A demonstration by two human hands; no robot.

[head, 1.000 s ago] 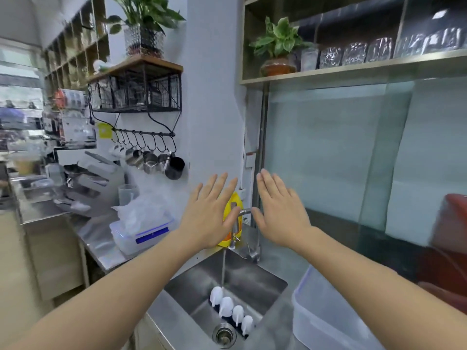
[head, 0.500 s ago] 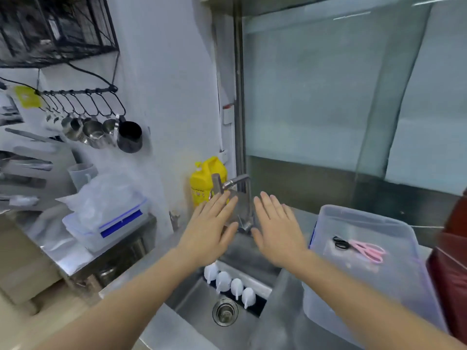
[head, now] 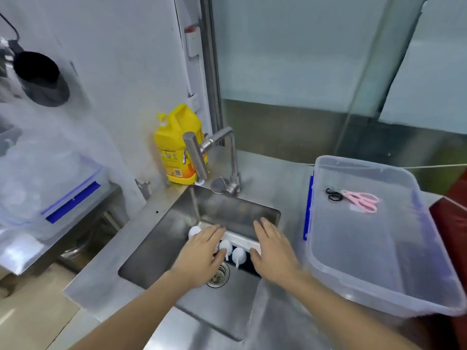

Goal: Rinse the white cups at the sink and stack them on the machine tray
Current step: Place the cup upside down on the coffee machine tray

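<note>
Head-worn view, steeply down, close over the sink (head: 161,238)

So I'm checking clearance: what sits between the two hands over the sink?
In the head view, two white cups on a white tray lie between the left hand and right hand.

Three white cups (head: 225,246), two hands (head: 202,251).

Brushed steel sink (head: 156,238) and tap (head: 202,152); clear glossy plastic tub (head: 379,248); yellow plastic bottle (head: 174,147); smooth white cups (head: 238,255)
</note>
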